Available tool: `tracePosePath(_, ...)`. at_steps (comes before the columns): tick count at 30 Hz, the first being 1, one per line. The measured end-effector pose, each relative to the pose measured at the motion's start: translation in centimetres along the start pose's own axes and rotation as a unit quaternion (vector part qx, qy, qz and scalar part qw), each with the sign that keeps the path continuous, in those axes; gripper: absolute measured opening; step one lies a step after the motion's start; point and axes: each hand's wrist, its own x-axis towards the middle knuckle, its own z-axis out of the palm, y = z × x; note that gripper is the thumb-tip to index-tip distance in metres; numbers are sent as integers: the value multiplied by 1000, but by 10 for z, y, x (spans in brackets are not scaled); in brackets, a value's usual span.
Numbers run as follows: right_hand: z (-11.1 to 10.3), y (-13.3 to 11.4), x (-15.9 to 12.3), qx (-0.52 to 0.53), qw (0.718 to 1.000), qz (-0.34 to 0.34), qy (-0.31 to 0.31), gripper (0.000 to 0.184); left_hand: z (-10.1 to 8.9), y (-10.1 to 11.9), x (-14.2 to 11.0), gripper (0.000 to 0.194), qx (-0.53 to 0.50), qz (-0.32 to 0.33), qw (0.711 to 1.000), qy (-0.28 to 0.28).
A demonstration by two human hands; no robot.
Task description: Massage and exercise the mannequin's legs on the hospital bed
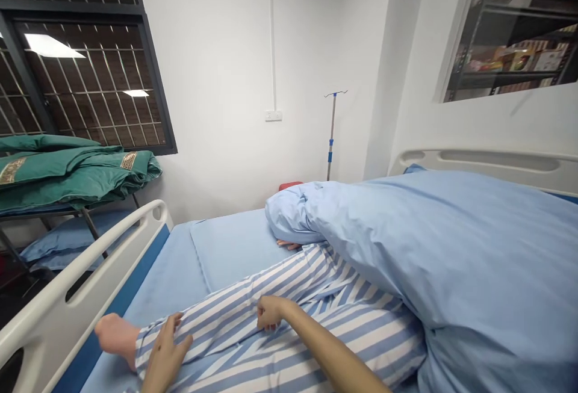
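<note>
Blue-and-white striped trousers (226, 309) cover the legs of a figure lying on the bed. Near the lower hem, my left hand (166, 348) lies over the trouser leg, its thumb and fingers apart. A bare foot (116, 336) sticks out of that leg, just left of my left hand. Around knee level, my right hand (271, 312) is closed, its curled fingers against the trouser fabric; its fingertips are partly hidden. A light blue quilt (406, 248) is folded back over the upper body. Under its edge, some fingers (289, 244) show.
A white bed rail (112, 236) stands at the left end, a headboard (478, 161) at the right. Behind the bed is an IV pole (332, 134). Green folded quilts (76, 167) lie on a rack beneath the barred window (90, 74). Light blue sheet (235, 242) covers the mattress.
</note>
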Motion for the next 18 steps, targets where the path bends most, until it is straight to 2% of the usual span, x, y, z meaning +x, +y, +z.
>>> tracePosePath(3, -7, 18, 16, -22, 998, 29, -53, 18, 10, 14, 37, 48, 50, 78, 996, 7)
tracePosePath(5, -6, 28, 24, -28, 998, 24, -53, 18, 18, 13, 54, 52, 93, 121, 988, -11)
tracePosePath(6, -4, 33, 28, -28, 998, 18, -43, 19, 22, 9, 59, 58, 109, 125, 985, -37)
tracePosePath(8, 2, 41, 35, -27, 999, 8, -29, 19, 32, 1, 65, 70, 137, 112, 978, -105)
tracePosePath(10, 7, 47, 40, -19, 999, 1, -32, 17, 40, -9, 65, 78, 177, 89, 969, -147)
tracePosePath(13, 10, 49, 44, -37, 998, -8, -40, 13, 44, -18, 65, 77, 228, 78, 960, -139)
tracePosePath(18, 6, 42, 39, -181, 982, -44, 14, 5, 40, -23, 70, 75, 239, 45, 955, -170)
